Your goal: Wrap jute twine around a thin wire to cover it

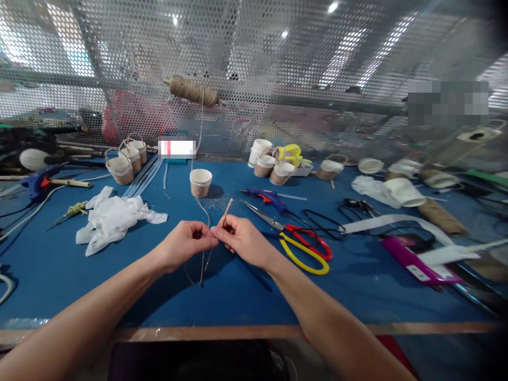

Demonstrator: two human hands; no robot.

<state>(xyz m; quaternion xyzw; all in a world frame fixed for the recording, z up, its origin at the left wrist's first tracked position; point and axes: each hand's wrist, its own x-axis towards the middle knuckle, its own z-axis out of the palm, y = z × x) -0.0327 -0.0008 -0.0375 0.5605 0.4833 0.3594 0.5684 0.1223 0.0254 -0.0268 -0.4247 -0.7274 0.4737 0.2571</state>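
My left hand [187,242] is closed in a pinch on thin twine [205,210], just above the blue tabletop. The fingertips of my right hand [243,239] meet it. From that right-hand grip a short, thin brown stick-like piece [228,206] points upward; whether it is wood or stiff cord I cannot tell. Twine ends dangle below both hands. Beyond them stands a small white-lined brown cup [200,185], with twine running past it up to a twine spool [192,91] on the mesh. Scissors [296,241] with red and yellow handles lie beside my right hand.
Crumpled white cloth [115,219] lies left. A blue glue gun [272,200] rests behind the scissors, another glue gun [39,181] far left. Handled cups [121,169] stand back left; more cups [282,173] are behind. A purple device [416,262] and cables lie right.
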